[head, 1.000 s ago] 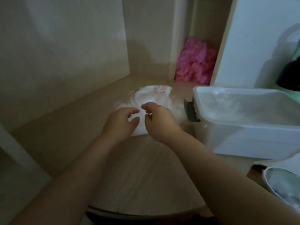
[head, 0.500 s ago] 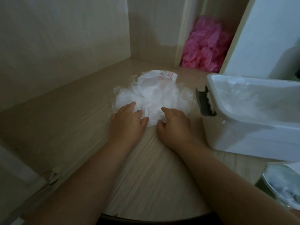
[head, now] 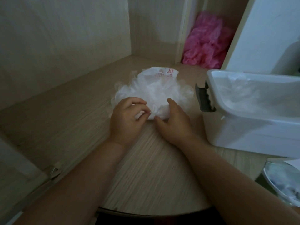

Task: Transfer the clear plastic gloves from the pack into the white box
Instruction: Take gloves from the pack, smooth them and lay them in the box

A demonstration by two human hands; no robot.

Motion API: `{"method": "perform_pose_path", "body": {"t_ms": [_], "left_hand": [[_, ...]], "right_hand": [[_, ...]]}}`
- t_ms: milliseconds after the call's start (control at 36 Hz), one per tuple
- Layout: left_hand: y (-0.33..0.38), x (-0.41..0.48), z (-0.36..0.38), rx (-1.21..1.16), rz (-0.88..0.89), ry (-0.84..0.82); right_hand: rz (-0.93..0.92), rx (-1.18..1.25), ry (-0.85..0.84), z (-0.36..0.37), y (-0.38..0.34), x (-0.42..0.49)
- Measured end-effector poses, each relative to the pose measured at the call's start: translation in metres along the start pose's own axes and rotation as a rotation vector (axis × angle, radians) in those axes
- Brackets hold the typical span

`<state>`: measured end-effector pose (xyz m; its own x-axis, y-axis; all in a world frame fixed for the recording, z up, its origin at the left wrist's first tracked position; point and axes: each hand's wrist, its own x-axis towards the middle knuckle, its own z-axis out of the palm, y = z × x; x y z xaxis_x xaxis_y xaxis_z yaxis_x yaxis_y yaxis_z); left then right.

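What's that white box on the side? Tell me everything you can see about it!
The white box looks like smooth, slightly see-through plastic with rounded corners and an open top. A grey latch sits on the end nearest the pile of clear gloves. The box stands upright on the wooden table, and the picture's edge cuts off its right end. Crumpled clear plastic lies inside. The left hand and right hand are on the pile, not the box.

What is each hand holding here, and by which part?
The left hand pinches the clear glove pile at its near-left edge; the right hand grips its near-right edge.
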<state>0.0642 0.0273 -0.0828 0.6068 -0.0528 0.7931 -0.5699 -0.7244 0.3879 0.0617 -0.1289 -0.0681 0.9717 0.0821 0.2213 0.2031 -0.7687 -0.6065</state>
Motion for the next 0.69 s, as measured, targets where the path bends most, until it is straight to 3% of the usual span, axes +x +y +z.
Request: {"method": "perform_pose_path", "body": {"t_ms": [111,222,417,556,694], "left_hand": [[0.006,0.002,-0.004,-0.297,-0.318,-0.046],[0.004,0.007,-0.008,-0.536,-0.606,0.085],[-0.001,0.019,-0.011,-0.920,-0.976,0.385],[0.006,0.022,-0.012,-1.063,-1.027,0.341],[0.016,0.027,-0.015,-1.040,-0.969,0.221]], "right_hand": [[0.052,0.186,0.004,-0.001,0.003,-0.001],[0.130,0.350,-0.016,-0.002,0.006,0.001],[0.034,0.110,-0.039,0.000,0.002,0.001],[-0.086,0.020,0.066,-0.005,-0.008,-0.007],[-0.004,0.503,0.062,-0.014,-0.027,-0.008]]}}
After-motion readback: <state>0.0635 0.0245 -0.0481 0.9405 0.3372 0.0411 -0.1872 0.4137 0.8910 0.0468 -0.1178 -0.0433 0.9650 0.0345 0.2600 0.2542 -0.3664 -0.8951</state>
